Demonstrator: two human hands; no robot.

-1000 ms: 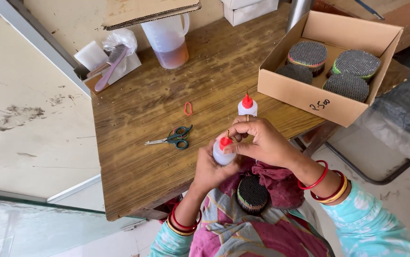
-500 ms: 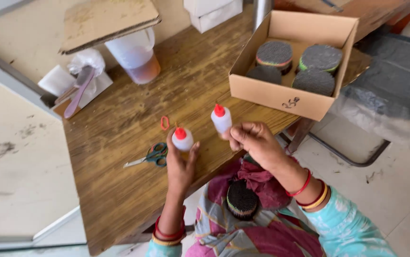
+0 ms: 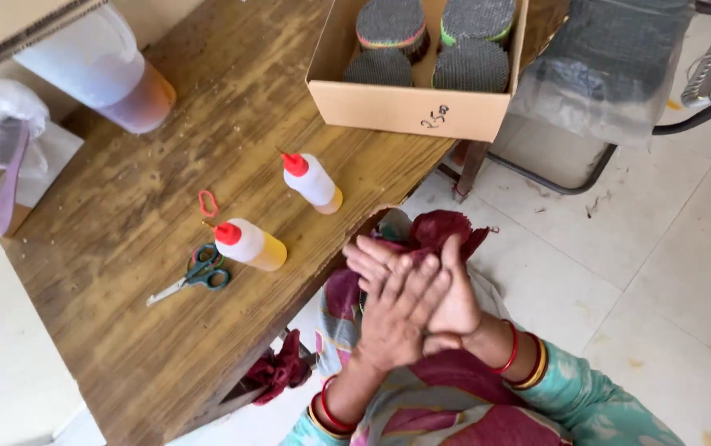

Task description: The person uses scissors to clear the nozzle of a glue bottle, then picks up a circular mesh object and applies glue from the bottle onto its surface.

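Head view, my left hand point(image 3: 392, 318) and right hand point(image 3: 454, 301) pressed flat together at lower centre, holding nothing, two squeeze bottles point(image 3: 249, 244) standing on the wooden table point(image 3: 149, 347) left of them, scissors point(image 3: 194, 277) beside

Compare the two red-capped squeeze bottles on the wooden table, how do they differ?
The squeeze bottle beside the scissors sits nearer the table's front edge; the squeeze bottle nearer the cardboard box sits further back. The first shows more amber liquid along its body; the second shows only a thin amber band at its base. The first has a small red loop just behind its tip; the second has none close by. Both are whitish plastic with red pointed caps, and neither is touched.
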